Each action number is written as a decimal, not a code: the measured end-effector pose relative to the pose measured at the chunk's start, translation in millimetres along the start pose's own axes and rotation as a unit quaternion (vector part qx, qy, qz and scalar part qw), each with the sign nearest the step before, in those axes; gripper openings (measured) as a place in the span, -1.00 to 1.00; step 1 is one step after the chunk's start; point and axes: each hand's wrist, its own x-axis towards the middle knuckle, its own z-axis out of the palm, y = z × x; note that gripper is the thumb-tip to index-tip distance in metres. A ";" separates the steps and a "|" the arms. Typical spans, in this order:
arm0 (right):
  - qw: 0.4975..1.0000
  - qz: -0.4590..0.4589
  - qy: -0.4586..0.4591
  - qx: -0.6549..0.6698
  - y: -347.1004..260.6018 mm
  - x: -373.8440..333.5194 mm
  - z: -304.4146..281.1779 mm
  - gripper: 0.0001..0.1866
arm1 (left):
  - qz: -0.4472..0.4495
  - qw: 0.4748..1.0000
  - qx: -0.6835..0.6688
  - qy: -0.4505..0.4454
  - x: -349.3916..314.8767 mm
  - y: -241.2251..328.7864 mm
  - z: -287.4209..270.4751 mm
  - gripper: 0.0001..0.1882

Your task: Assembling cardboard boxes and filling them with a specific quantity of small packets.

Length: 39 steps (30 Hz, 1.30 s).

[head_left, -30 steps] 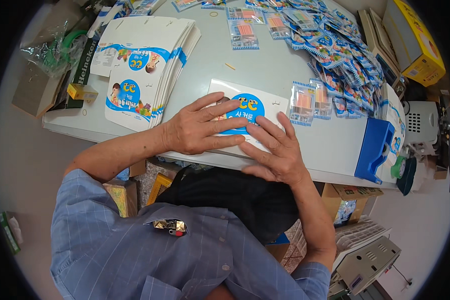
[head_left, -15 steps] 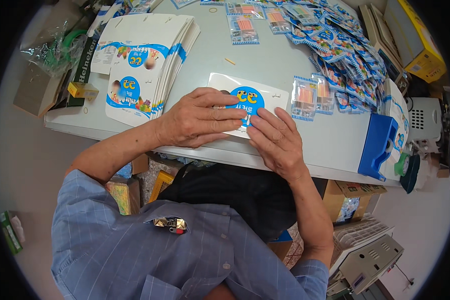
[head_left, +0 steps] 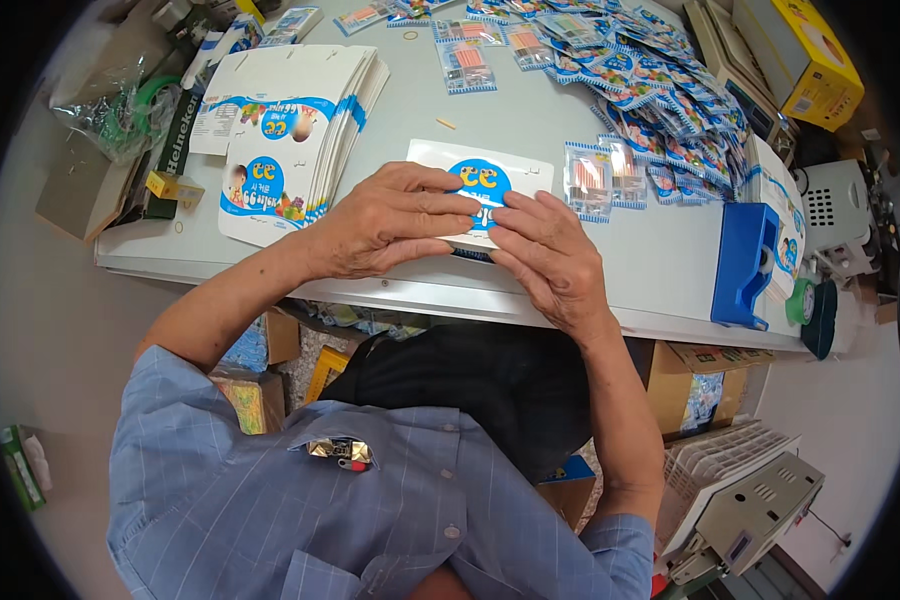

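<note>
A white and blue printed carton point(head_left: 525, 178) lies on the table in front of me, between my two hands. From the left, my left hand point(head_left: 402, 220) rests over its side, fingers stretched together across the top and the thumb along the near edge. My right hand point(head_left: 552, 252) covers the near right corner, its fingers bent over the top. Both hands hold the carton, and their fingertips almost meet. A dark strip shows under its near edge; what is inside I cannot make out.
A stack of flat printed cartons point(head_left: 305, 130) stands at the left. Small blue-edged packets point(head_left: 660, 110) are heaped at the far right, with two loose packets point(head_left: 588, 180) beside the carton. A blue tape dispenser point(head_left: 740, 262) sits near the right edge, a yellow box point(head_left: 805, 60) behind.
The carton's near edge now shows a dark strip beneath it. Both hands have shifted slightly on the carton, and the whole view has moved a little.
</note>
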 end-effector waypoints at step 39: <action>0.678 0.485 0.402 0.379 63.2 -208.5 -274.9 -0.81 | -0.008 0.986 0.125 0.109 -3.0 17.5 38.4 -0.67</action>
